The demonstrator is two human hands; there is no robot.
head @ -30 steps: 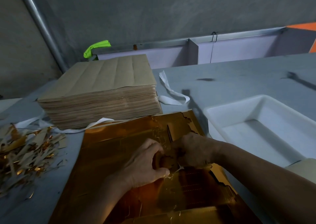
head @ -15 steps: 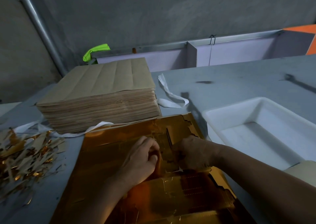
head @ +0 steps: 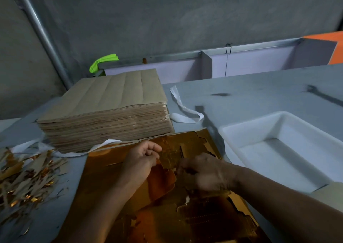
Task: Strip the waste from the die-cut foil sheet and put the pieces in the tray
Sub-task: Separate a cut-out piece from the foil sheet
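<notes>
— What colour is the foil sheet (head: 111,177)?
— Glossy gold, deepening to orange-copper where it reflects. The tray (head: 250,125) is plain white.
— And the stack (head: 111,96)?
— Kraft brown, its top marked by straight parallel crease lines. The scrap heap (head: 26,179) mixes that tan with gold glints.
— The rest?
— Grey desk (head: 259,90), white strap (head: 182,109), a neon yellow-green rag (head: 103,62), an orange panel (head: 332,46) at the far right

foil sheet (head: 104,172): super glossy gold, mirror-smooth, bit crinkled | tray (head: 246,124): white plastic, smooth, kinda matt | stack (head: 111,98): brown kraft paper, matt | scrap pile (head: 24,176): dull paper strips plus shiny foil bits | table (head: 259,86): grey, matt | pipe (head: 41,33): dull metal
</notes>
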